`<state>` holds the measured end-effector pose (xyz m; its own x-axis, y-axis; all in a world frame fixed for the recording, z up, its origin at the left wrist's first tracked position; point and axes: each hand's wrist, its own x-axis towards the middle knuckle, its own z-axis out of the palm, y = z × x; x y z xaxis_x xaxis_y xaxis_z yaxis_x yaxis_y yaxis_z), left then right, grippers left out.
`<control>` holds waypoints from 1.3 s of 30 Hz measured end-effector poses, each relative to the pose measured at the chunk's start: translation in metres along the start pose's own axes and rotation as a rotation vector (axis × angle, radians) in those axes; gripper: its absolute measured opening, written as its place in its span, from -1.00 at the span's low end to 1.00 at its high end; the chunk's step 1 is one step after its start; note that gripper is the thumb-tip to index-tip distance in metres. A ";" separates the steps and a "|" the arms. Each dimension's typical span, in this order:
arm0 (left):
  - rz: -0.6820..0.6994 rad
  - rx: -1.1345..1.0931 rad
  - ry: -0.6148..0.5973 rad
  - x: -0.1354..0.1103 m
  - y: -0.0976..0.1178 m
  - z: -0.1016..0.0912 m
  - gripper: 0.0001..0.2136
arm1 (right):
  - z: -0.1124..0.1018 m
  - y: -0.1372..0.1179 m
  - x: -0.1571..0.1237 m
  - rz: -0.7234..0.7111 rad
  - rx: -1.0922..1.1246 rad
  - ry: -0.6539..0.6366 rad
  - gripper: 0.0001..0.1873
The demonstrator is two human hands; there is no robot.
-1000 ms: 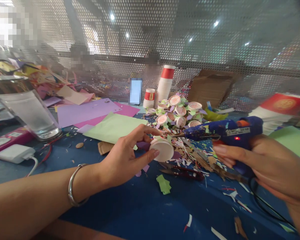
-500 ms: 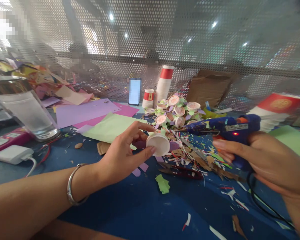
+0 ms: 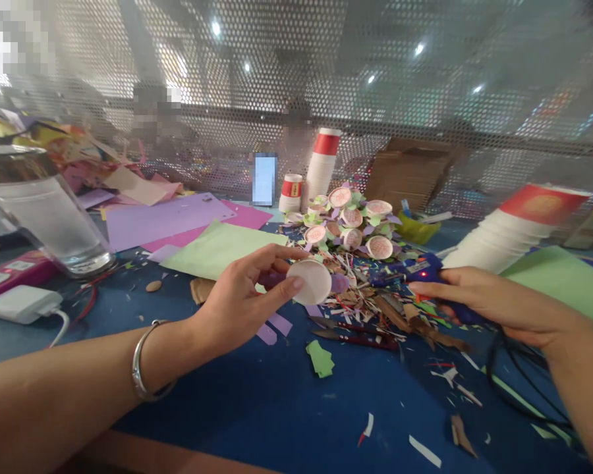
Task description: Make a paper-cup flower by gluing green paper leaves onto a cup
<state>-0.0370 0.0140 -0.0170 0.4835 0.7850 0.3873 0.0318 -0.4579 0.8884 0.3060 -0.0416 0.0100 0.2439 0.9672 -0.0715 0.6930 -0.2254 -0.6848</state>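
My left hand (image 3: 240,299), a silver bangle on its wrist, pinches a white round cup bottom (image 3: 315,282) between thumb and fingers. Purple paper pieces (image 3: 340,283) stick out from behind its rim. In my right hand (image 3: 504,303) is a blue glue gun (image 3: 422,268) with a small red light lit. Its nozzle points left over the paper scraps (image 3: 375,296), apart from the cup bottom. Behind these lies a heap of similar cup bottoms (image 3: 352,218) with red print and green and purple paper. Dark red snips (image 3: 360,336) lie below my left hand's piece.
Stacked paper cups (image 3: 321,171) stand at the back beside a phone (image 3: 263,179); another stack (image 3: 514,227) leans at right. A glass of water (image 3: 54,217) and a power strip (image 3: 22,276) are left. Green paper (image 3: 212,253) and purple sheets (image 3: 163,220) cover the middle left.
My right hand has lowered the glue gun and moved it away from the cup bottom, down toward the scraps. My left hand still holds the cup bottom in nearly the same place.
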 end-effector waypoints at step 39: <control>0.218 0.232 0.008 -0.015 0.009 0.013 -0.59 | 0.084 -0.068 -0.060 -1.130 -0.400 0.262 -0.56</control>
<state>-0.0326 -0.0075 -0.0180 0.4941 0.6604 0.5655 0.1267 -0.6982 0.7046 0.1870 -0.0748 -0.0002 -0.5323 0.5995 0.5977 0.7514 0.6598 0.0075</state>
